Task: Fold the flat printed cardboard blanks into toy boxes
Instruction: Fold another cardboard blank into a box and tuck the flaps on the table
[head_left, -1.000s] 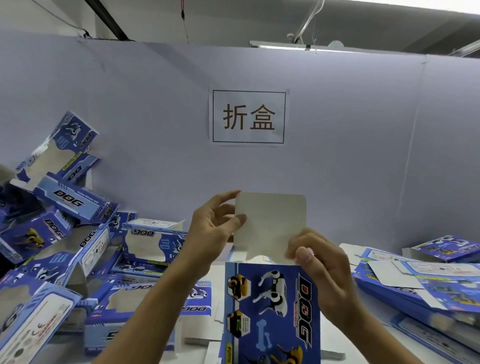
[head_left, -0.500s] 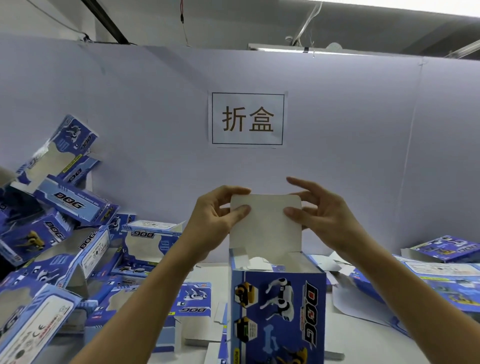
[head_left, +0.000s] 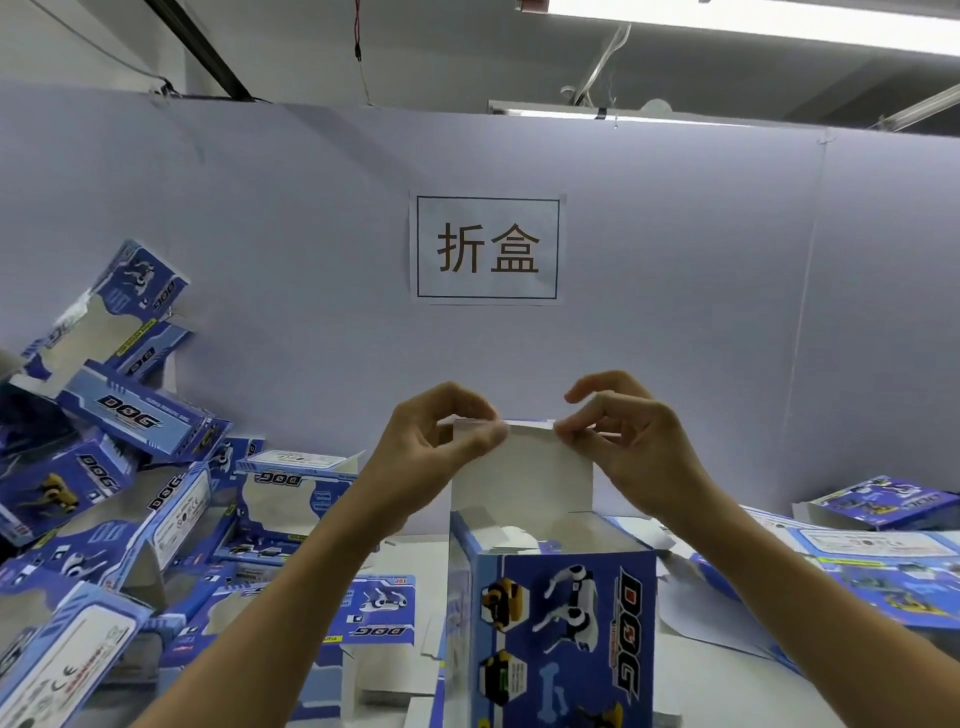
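Below our fingers stands the blue DOG toy box (head_left: 563, 639), upright, its top open. Its white lid flap (head_left: 522, 475) rises from the far wall, and we pinch its upper edge: left hand (head_left: 434, 449) at one corner, right hand (head_left: 631, 444) at the other. Left of our fingers lie folded boxes (head_left: 119, 467), right the flat blanks (head_left: 857, 566), beyond them a paper sign (head_left: 487, 248).

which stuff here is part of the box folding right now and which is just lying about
In use: upright box; its top flap; left hand and right hand, pinching the flap's top edge.
Lying about: folded boxes; flat blanks; wall sign.
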